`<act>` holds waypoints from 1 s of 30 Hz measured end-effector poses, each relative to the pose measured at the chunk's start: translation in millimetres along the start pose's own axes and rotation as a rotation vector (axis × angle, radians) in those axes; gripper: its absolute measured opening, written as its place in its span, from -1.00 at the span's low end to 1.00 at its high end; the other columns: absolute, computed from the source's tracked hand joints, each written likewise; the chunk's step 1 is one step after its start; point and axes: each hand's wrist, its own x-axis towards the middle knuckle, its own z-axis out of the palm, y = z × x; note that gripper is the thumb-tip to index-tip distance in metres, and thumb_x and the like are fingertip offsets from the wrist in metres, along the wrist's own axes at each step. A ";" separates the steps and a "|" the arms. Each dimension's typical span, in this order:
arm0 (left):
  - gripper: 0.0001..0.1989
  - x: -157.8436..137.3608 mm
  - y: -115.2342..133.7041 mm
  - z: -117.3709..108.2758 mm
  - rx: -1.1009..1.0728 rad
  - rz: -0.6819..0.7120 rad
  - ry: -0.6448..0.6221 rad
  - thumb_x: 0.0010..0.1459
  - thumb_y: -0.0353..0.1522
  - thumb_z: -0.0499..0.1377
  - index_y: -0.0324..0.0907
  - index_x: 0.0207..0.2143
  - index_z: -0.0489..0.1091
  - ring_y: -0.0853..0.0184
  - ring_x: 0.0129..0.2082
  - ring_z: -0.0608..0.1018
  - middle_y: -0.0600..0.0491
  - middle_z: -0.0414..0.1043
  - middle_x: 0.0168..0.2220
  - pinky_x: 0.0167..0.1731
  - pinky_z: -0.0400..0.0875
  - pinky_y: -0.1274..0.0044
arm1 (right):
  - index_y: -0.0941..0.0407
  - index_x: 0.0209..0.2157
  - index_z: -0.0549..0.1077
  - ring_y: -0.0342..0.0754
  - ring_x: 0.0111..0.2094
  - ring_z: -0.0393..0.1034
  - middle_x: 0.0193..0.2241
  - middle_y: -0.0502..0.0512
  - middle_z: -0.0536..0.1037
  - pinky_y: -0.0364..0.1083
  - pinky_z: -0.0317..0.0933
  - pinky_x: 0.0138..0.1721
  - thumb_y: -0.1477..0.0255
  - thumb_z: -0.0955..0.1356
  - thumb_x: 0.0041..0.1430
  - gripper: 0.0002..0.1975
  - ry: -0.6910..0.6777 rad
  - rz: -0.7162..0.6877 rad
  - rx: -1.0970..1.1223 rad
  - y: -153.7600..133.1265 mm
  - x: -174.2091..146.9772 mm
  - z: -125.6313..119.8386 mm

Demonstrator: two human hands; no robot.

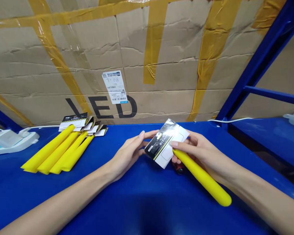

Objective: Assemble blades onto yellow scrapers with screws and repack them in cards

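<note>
My right hand (pixel 198 147) grips a long yellow rod-shaped piece (pixel 203 176), its rounded end pointing down to the right. The thumb presses the rod's upper end against a black-and-white printed card (pixel 165 143), whose surface shines. At the card's left edge is my left hand (pixel 132 147), fingers stretched toward and partly behind it, thumb raised apart. Just below the card, a dark red and black object (pixel 179 168) shows partly under my right fingers; its kind is hidden. To the left lie several similar yellow pieces (pixel 56 150) with printed cards (pixel 74 121) at their upper ends.
The blue tabletop (pixel 127 202) runs back to a large taped cardboard box (pixel 132 49) with a white label (pixel 115 87). A white power strip (pixel 14 143) sits at the far left. A blue metal frame (pixel 257 62) rises on the right, beside a white cable (pixel 230 121).
</note>
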 end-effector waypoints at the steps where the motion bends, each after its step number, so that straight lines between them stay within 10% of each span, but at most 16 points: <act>1: -0.53 0.1 -0.8 0.4 -0.011 0.011 0.018 0.43 -0.11 0.00 -0.11 0.20 0.44 0.13 0.08 0.49 -0.11 0.45 0.19 0.07 0.34 0.32 | 0.11 -0.05 0.52 -0.07 -0.51 0.48 -0.47 0.10 0.62 -0.12 0.41 -0.49 0.31 0.55 0.09 -0.60 0.018 0.010 0.018 -0.7 0.0 -0.4; 15: -0.50 0.6 -2.6 5.1 0.059 -0.055 0.043 0.28 -0.12 0.24 -0.17 0.17 0.33 0.24 -0.11 0.59 -0.10 0.61 -0.14 -0.08 0.42 0.44 | 0.05 -0.27 0.63 -0.15 -0.34 0.54 -0.27 0.00 0.68 -0.21 0.46 -0.23 0.48 0.60 -0.05 -0.75 0.255 -0.112 0.394 -2.3 4.6 2.5; 30: -0.48 -1.4 1.9 0.0 0.446 -0.052 -0.058 0.22 -0.18 0.31 -0.13 0.17 0.32 0.47 -0.50 0.39 0.17 0.38 -0.42 -0.45 0.29 0.58 | 0.10 -0.24 0.65 -0.08 -0.32 0.54 -0.25 0.11 0.68 -0.12 0.43 -0.20 0.28 0.58 0.05 -0.75 0.162 -0.219 0.127 -2.6 11.7 -17.9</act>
